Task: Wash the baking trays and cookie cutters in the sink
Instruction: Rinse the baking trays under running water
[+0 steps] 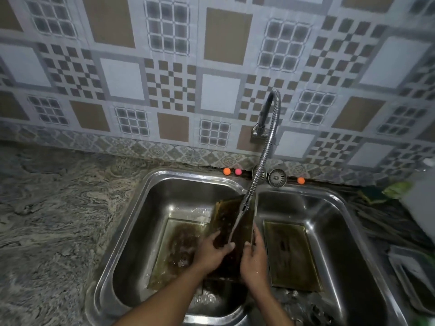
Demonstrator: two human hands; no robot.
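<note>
Head view: baking tray [226, 222] stands tilted, long axis running away under the tap [244, 205]. Right hand [255, 260] pinches its right edge; left hand [213, 251] lies spread on its face.

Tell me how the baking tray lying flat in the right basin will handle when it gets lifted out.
The baking tray looks like rigid metal, so it should stay stiff, not flex. Its film of brownish water suggests that it will be slippery and will spill when tilted. It lies flat on the floor of the right basin, so getting fingers under an edge may be awkward.
</note>
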